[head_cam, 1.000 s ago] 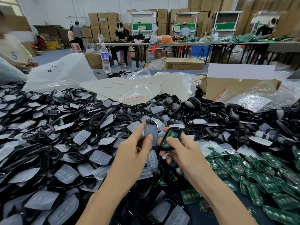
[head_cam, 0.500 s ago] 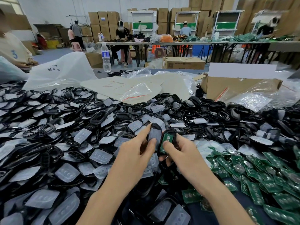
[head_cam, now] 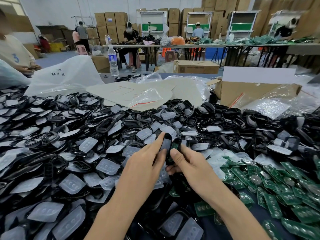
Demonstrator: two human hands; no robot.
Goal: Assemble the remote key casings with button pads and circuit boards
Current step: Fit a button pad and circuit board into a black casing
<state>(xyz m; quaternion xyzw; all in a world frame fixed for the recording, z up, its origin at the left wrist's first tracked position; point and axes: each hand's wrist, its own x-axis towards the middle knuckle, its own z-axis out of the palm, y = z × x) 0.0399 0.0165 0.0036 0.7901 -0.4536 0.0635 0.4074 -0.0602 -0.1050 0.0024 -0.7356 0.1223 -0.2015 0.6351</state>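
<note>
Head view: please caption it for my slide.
Left hand holds a casing half with button pad; right hand holds a casing with a green circuit board.

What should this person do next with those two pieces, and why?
Probably press them together: the left hand holds a black casing half lined with a grey button pad, the right hand a second half carrying a green circuit board, side by side, unjoined.
</note>
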